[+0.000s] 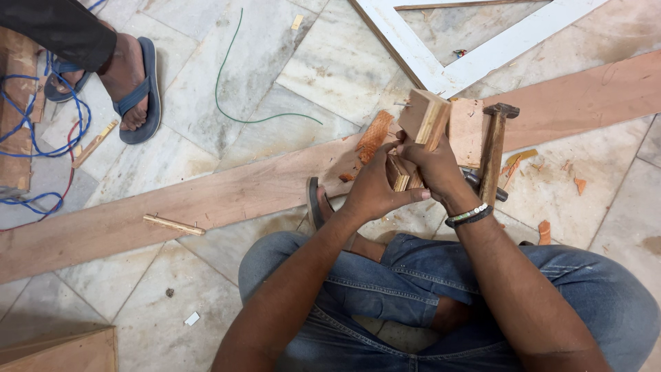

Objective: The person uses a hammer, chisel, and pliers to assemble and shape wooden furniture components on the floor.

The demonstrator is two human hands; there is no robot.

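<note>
I sit on the floor in blue jeans with both arms stretched forward. My right hand (pixel 435 165) grips a thick plywood block (pixel 425 117) and holds it up, tilted. My left hand (pixel 372 187) closes around a smaller wooden piece (pixel 398 172) just below that block, and the two hands touch. A hammer (pixel 494 151) with a wooden handle lies on the long plank (pixel 227 193) right beside my right wrist. A flat square wood offcut (pixel 466 131) rests between the block and the hammer.
A white wooden frame (pixel 427 58) lies at the top. Another person's sandalled feet (pixel 131 83) stand at upper left near blue and red wires (pixel 41 138). A green wire (pixel 234 103), a nailed wood strip (pixel 173 224) and orange wood chips (pixel 375 134) lie around.
</note>
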